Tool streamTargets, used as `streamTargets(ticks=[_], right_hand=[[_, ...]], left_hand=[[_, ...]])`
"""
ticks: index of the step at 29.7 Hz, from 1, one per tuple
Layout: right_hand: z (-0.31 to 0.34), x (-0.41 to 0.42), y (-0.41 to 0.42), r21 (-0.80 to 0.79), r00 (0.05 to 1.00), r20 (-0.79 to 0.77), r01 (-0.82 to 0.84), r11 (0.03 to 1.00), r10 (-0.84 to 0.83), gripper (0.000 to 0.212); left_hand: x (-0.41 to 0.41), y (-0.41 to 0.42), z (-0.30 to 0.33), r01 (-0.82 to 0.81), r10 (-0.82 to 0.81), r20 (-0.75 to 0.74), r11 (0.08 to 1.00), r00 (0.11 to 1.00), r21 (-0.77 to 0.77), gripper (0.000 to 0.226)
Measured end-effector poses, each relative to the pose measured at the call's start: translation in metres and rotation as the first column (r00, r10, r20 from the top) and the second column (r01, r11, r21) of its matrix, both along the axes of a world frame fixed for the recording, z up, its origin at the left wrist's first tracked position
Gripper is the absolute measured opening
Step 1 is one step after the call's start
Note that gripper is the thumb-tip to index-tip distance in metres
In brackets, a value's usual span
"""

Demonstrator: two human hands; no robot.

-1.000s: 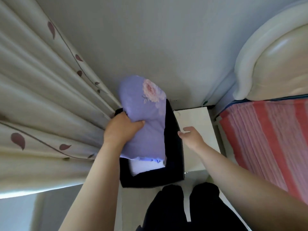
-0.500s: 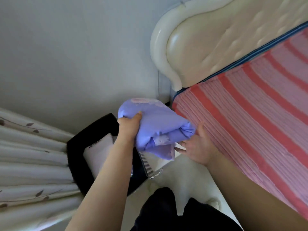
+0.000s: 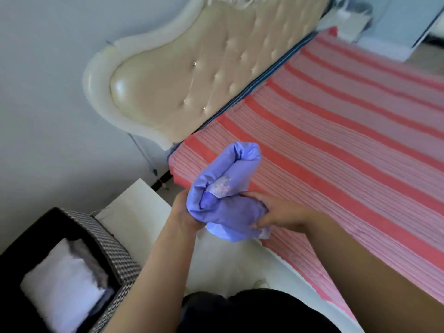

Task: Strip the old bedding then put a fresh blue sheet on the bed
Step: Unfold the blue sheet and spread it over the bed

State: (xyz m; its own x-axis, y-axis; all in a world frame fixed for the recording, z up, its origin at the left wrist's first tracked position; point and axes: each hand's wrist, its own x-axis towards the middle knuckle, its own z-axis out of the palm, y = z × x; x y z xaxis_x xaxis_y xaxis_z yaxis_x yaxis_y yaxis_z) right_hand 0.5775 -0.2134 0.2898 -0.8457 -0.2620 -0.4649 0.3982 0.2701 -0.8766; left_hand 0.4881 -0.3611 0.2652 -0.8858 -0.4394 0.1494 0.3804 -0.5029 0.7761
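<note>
A folded blue sheet (image 3: 228, 188) with a pink flower print is bunched between both hands, at the near corner of the bed. My left hand (image 3: 183, 212) grips it from the left and underneath. Its right side and lower edge are held by the curled fingers of my right hand (image 3: 276, 212). The bed (image 3: 348, 140) is covered by a red and pink striped underlay with no bedding on top. A cream tufted headboard (image 3: 192, 87) stands at its far end.
A black woven basket (image 3: 101, 248) at lower left holds a white folded cloth (image 3: 64, 284). A white bedside table (image 3: 139, 210) stands between basket and bed. The grey wall fills the left. My dark-trousered legs are at the bottom.
I have lifted the blue sheet out of the basket and carried it right, to the bed's corner. My right hand has taken hold of it. My view has swung toward the bed.
</note>
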Motion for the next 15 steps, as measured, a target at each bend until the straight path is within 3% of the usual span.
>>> streamTargets(ticks=[1, 2, 3, 4, 5, 6, 7, 8, 9, 10, 12, 13, 15], right_hand=[[0.004, 0.01, 0.018, 0.029, 0.999, -0.025, 0.039, 0.999, -0.039, 0.074], [0.007, 0.02, 0.033, 0.068, 0.994, -0.06, 0.091, 0.994, -0.087, 0.07], [0.01, 0.026, 0.043, 0.113, 0.985, -0.105, 0.149, 0.982, -0.137, 0.063], [0.013, 0.032, 0.05, 0.157, 0.971, -0.147, 0.209, 0.965, -0.186, 0.054], [0.015, 0.038, 0.057, 0.17, 0.955, -0.18, 0.264, 0.949, -0.234, 0.046], [0.016, 0.041, 0.062, 0.169, 0.942, -0.198, 0.305, 0.937, -0.271, 0.042], [0.017, 0.044, 0.066, 0.146, 0.925, -0.213, 0.348, 0.926, -0.314, 0.04], [0.017, 0.045, 0.072, 0.125, 0.897, -0.217, 0.416, 0.901, -0.385, 0.038], [0.016, 0.045, 0.079, 0.075, 0.852, -0.201, 0.505, 0.86, -0.483, 0.034], [0.016, 0.044, 0.086, 0.006, 0.787, -0.164, 0.604, 0.797, -0.595, 0.029], [0.018, 0.042, 0.102, -0.083, 0.646, -0.108, 0.751, 0.655, -0.755, 0.017], [0.018, 0.041, 0.112, -0.081, 0.591, -0.119, 0.795, 0.602, -0.797, 0.012], [0.019, 0.039, 0.13, -0.07, 0.53, -0.163, 0.835, 0.545, -0.832, 0.007]], left_hand=[[0.0, 0.018, -0.002, -0.147, 0.147, -0.008, 0.989, 0.989, -0.014, 0.049], [0.007, 0.045, -0.002, -0.129, 0.128, -0.023, 0.99, 0.992, -0.062, 0.054], [0.018, 0.064, 0.002, -0.146, 0.161, 0.056, 0.968, 0.985, -0.206, 0.05], [0.022, 0.074, 0.006, 0.01, 0.027, 0.126, 0.958, 0.992, -0.288, 0.035], [0.016, 0.088, 0.003, 0.041, 0.055, 0.24, 0.925, 0.969, -0.377, 0.021], [0.019, 0.102, 0.0, 0.171, -0.029, 0.329, 0.894, 0.944, -0.413, 0.012], [0.028, 0.11, 0.01, 0.424, -0.197, 0.519, 0.829, 0.832, -0.364, 0.011], [0.036, 0.119, 0.021, 0.701, -0.506, 0.636, 0.709, 0.582, -0.077, 0.026], [0.039, 0.125, 0.024, 0.85, -0.699, 0.646, 0.508, 0.309, 0.143, 0.039], [0.042, 0.13, 0.028, 0.925, -0.761, 0.628, 0.339, 0.162, 0.173, 0.042], [0.048, 0.145, 0.038, 0.985, -0.781, 0.623, 0.14, 0.049, 0.098, 0.038], [0.049, 0.158, 0.039, 0.994, -0.776, 0.629, 0.099, 0.047, 0.048, 0.038], [0.041, 0.178, 0.035, 0.993, -0.751, 0.651, 0.108, 0.11, -0.043, 0.036]])
